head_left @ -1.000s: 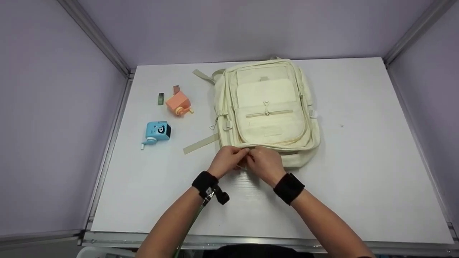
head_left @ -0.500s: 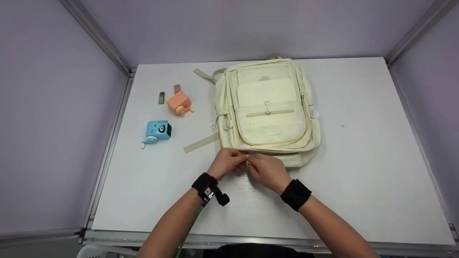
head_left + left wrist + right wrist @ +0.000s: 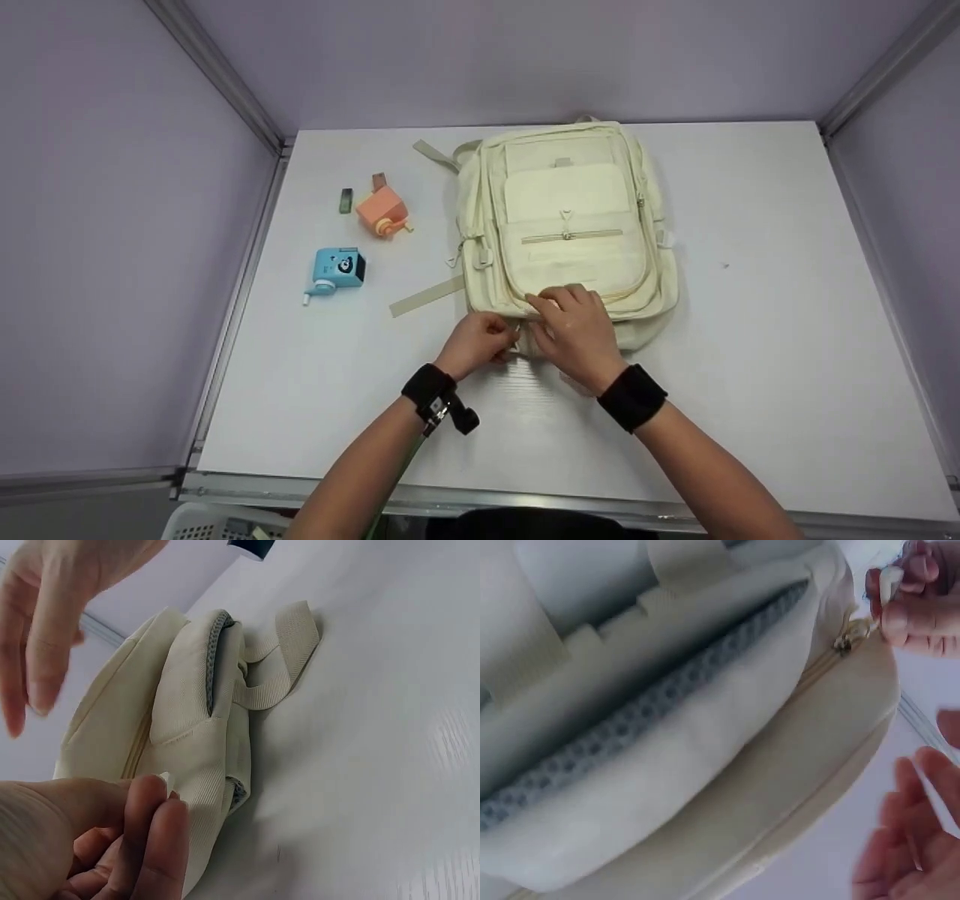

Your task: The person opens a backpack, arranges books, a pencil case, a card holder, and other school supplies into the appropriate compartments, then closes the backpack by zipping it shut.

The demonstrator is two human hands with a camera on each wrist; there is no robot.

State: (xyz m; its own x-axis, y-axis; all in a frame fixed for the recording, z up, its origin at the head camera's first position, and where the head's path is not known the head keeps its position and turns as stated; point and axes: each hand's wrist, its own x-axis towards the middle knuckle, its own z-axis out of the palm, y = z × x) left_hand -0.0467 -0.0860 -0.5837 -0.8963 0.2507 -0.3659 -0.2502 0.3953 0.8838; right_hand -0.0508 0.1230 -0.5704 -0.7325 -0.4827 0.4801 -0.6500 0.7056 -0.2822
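Table (image 3: 750, 360), white, purple walls round it. Cream backpack (image 3: 570, 225) lies flat on it, front pockets up, just right of centre, its near end toward the person; loose strap (image 3: 427, 296) sticks out on its left. Right hand (image 3: 577, 330) rests on backpack's near end, fingers (image 3: 559, 300) loosely spread on the front pocket edge, gripping nothing. Left hand (image 3: 476, 345) at near-left corner of the backpack, fingers curled, pinching a small zipper pull (image 3: 889, 581); the right wrist view shows metal slider (image 3: 849, 637) just below that pinch. Blue pencil sharpener (image 3: 336, 270) well left of backpack; orange sharpener (image 3: 382, 211) beyond it, two small dark pieces (image 3: 346, 200) just beside the orange one.
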